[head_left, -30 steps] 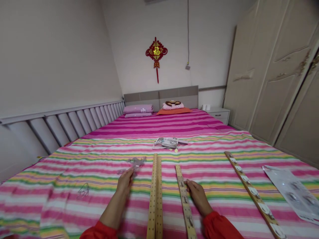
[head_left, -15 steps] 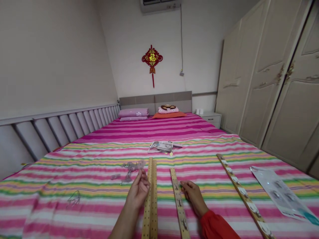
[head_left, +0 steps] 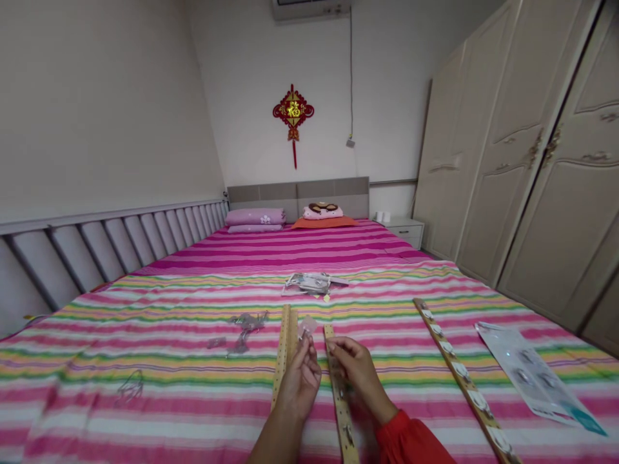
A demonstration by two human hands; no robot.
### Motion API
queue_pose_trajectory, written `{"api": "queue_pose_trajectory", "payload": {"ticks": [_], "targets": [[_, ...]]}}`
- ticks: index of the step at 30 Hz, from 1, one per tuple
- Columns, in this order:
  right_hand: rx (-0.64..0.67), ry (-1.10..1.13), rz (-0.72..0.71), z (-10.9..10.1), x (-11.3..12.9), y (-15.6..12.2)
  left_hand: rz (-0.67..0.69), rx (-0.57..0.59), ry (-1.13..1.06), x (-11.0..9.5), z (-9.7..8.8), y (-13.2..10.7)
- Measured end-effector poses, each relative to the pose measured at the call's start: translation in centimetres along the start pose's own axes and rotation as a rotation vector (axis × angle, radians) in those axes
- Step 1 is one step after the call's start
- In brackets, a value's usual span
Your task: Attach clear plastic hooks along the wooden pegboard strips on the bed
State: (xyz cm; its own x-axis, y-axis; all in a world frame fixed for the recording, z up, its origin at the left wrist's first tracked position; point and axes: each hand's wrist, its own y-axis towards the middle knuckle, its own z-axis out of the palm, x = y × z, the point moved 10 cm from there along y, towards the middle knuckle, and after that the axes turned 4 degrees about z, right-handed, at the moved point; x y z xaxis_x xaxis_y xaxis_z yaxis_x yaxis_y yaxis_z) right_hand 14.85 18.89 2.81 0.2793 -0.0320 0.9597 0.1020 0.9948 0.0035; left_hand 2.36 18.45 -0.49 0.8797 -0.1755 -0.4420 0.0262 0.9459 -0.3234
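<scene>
My left hand (head_left: 300, 379) is raised over the striped bed, its fingers pinched on a small clear plastic piece (head_left: 306, 325). My right hand (head_left: 355, 366) is beside it, fingers curled close to the same piece and above a narrow wooden strip (head_left: 340, 403) with metal hooks. Whether the right fingers touch the piece I cannot tell. A pair of perforated wooden strips (head_left: 284, 351) lies just left of my left hand.
A third wooden strip with white round fittings (head_left: 459, 370) lies to the right, and a plastic packet (head_left: 529, 374) beyond it. Loose clear pieces (head_left: 242, 325) and an opened packet (head_left: 309, 283) lie on the bedspread (head_left: 145, 322). Wardrobes (head_left: 532, 161) stand on the right.
My left hand left the loose clear pieces, moved right across the perforated strips with one piece, and now meets my right hand, which rose off the hooked strip. The view shifted slightly.
</scene>
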Motion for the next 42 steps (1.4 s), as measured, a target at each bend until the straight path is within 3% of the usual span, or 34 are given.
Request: {"api": "queue_pose_trajectory", "payload": {"ticks": [4, 16, 19, 21, 25, 28, 30, 34, 42], "targets": [[0.007, 0.047, 0.007, 0.6, 0.4, -0.5, 0.001, 0.000, 0.050, 1.1, 0.2, -0.3], [-0.042, 0.044, 0.001, -1.0, 0.5, 0.2, 0.033, 0.080, 0.301, 3.8, -0.6, 0.3], [-0.066, -0.023, -0.040, -2.3, 0.8, 1.7, 0.041, 0.065, 0.497, 3.0, -1.1, 1.7], [-0.083, -0.071, -0.042, -3.4, 0.9, 2.9, 0.109, 0.043, 0.668, 1.2, -1.0, 3.1], [-0.038, -0.140, 0.021, -4.2, 0.0, 5.6, 0.300, 0.144, 0.899, -2.1, 2.1, 5.8], [0.010, -0.169, 0.050, -3.8, -0.9, 7.4, 0.346, 0.232, 0.978, -2.4, 4.2, 7.4], [0.025, -0.173, 0.059, -3.4, -1.5, 8.3, 0.352, 0.246, 0.996, -2.0, 4.6, 8.4], [0.024, -0.180, 0.081, -3.4, -3.1, 9.8, 0.319, 0.227, 0.966, -0.8, 3.6, 10.1], [-0.054, -0.156, 0.085, -4.8, -5.8, 11.2, 0.252, 0.077, 0.997, 1.2, 0.3, 12.4]]}}
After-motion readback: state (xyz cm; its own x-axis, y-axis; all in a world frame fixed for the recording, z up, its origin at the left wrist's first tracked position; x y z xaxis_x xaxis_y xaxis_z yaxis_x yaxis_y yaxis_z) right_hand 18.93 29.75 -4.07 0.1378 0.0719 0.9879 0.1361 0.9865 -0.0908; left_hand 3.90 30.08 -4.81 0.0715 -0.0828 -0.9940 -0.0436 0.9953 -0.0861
